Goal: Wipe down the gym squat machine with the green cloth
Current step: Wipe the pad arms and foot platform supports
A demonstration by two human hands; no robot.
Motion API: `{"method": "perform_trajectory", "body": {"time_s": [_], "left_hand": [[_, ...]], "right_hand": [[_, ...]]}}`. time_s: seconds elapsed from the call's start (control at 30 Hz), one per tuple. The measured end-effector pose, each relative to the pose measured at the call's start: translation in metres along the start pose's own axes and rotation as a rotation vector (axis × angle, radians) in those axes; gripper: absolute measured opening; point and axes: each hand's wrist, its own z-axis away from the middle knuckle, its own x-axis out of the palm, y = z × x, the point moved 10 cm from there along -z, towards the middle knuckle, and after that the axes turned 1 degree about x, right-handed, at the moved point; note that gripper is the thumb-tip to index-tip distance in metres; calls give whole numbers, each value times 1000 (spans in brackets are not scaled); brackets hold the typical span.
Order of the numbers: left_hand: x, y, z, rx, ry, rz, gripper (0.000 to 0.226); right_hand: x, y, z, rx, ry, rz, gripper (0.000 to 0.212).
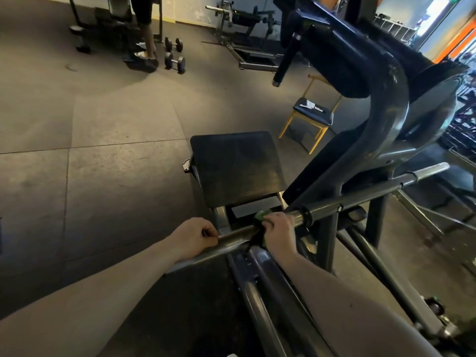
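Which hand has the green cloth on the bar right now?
The right hand: its fingers wrap the green cloth round the steel bar. The left hand grips the bare bar farther left, with no cloth.

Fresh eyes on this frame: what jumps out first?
Both hands sit low centre on the steel bar: the right hand wraps the green cloth round it, and the left hand grips bare metal beside it. The squat machine looms dark upper right, above the black plate mid-frame.

dim overall | bright glare top right | floor shadowed at foreground | wide-angle bending at edges | slightly soft
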Motion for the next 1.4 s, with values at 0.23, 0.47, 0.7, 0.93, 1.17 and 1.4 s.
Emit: {"method": "perform_trajectory", "body": {"time_s": [0.23,0.47,0.7,0.93,1.17,1.4], "left_hand": [[11,15,-19,36,41,-99,13],[23,19,-36,19,10,-97,11],[25,15,-39,-30,-24,-34,17],[25,20,-42,-39,-62,-71,13],[26,14,-40,-42,-47,-12,15],[26,25,-54,-23,-63,-52,10]], "right_hand": [[25,-18,7,31,-15,46,22],[0,-2,2,-57,-62,65,23],[6,5,-2,68,-74,104,24],[6,-2,-7,-105,-211,153,27],[-19,41,-30,187,10,134,32],[29,10,58,161,35,-232,13]]}}
